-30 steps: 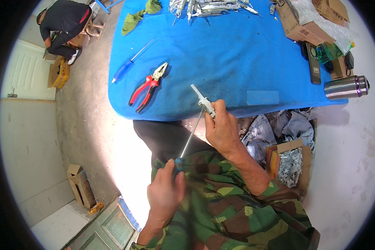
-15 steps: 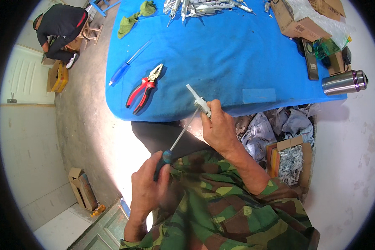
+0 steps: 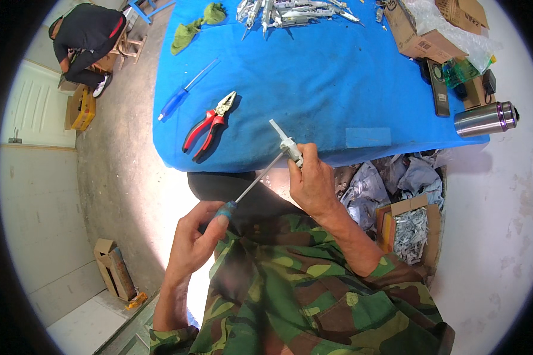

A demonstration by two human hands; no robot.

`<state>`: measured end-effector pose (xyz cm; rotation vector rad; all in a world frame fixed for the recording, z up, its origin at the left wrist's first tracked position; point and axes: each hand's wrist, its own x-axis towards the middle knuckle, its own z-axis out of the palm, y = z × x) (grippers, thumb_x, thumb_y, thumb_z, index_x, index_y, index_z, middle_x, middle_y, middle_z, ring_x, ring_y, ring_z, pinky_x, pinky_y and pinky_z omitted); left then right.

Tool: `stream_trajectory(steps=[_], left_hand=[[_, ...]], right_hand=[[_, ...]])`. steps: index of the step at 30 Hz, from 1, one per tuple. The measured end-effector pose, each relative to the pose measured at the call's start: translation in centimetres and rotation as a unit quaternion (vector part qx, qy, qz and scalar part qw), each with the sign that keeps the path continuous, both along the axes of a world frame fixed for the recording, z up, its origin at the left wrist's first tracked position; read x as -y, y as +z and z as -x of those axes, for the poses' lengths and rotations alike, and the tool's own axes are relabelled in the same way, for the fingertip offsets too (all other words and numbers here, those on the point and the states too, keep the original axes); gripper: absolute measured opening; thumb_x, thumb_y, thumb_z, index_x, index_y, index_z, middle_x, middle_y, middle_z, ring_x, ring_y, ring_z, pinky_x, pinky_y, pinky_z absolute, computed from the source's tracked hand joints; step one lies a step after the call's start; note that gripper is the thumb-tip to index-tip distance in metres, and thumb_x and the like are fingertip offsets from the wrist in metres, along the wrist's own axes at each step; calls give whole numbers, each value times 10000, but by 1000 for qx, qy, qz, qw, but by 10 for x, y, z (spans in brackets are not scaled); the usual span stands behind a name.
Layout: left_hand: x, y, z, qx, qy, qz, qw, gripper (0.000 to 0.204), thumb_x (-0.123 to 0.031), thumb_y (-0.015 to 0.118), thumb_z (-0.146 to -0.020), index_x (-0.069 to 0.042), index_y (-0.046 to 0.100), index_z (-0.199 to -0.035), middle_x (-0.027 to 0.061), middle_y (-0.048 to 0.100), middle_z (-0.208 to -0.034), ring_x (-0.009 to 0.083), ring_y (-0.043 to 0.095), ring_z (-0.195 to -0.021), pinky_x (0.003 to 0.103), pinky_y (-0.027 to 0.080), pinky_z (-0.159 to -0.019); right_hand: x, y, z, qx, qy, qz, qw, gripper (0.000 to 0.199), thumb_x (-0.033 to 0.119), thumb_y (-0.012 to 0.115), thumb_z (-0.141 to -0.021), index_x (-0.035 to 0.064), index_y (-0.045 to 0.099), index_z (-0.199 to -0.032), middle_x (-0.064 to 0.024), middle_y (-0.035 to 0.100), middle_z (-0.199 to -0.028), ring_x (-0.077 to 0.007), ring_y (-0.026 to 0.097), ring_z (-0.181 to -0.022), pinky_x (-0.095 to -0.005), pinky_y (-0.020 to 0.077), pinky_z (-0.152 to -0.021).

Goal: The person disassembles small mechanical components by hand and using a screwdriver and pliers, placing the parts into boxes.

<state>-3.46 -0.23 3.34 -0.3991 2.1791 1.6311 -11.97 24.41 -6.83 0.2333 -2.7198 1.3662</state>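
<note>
My left hand (image 3: 196,235) is closed round the blue handle of a screwdriver (image 3: 259,180). Its metal shaft slants up and right, and the tip meets a small whitish part with a long narrow arm (image 3: 288,144). That part is pinched in the fingers of my right hand (image 3: 315,184), just off the table's front edge; what kind of part it is I cannot make out. Red-and-black combination pliers (image 3: 210,125) lie partly spread on the blue cloth (image 3: 266,77). Left of them rests a second screwdriver (image 3: 186,90) with a blue handle.
At the far side is a pile of similar whitish parts (image 3: 293,13), with a green rag (image 3: 189,32) to its left. A steel flask (image 3: 487,119), a phone (image 3: 438,89) and a carton (image 3: 417,38) stand right. Below, a box (image 3: 410,234) holds scraps. Another person (image 3: 89,35) sits far left.
My left hand has shifted left and slightly up, so the screwdriver lies at a flatter slant with its tip still at the part. My right hand has barely moved.
</note>
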Motion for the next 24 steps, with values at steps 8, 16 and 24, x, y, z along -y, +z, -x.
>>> stream_trajectory(steps=[8, 16, 24], left_hand=[[5, -12, -3, 78, 47, -96, 991, 376, -312, 679, -1019, 5, 675, -1221, 5, 622, -748, 28, 484, -562, 192, 347, -484], [-7, -26, -10, 85, 87, -157, 980, 343, -301, 679, -1017, -17, 670, -1209, 11, 627, -747, 25, 481, -529, 170, 337, -433], [-9, -30, -10, 100, 99, -167, 976, 315, -280, 664, -1029, -16, 669, -1202, 20, 631, -752, 35, 466, -517, 183, 329, -432]], right_hand=[[8, -8, -5, -61, -26, -7, 998, 478, 74, 657, -962, -21, 457, -1386, -293, 709, -957, -501, 696, -867, -565, 547, -725], [12, -15, -11, -30, -71, 52, 996, 586, 90, 644, -980, -38, 387, -1490, -316, 711, -989, -503, 705, -848, -556, 553, -716], [12, -12, -16, 8, -84, 67, 994, 576, 103, 619, -1011, -53, 365, -1504, -319, 704, -1005, -470, 712, -865, -508, 549, -727]])
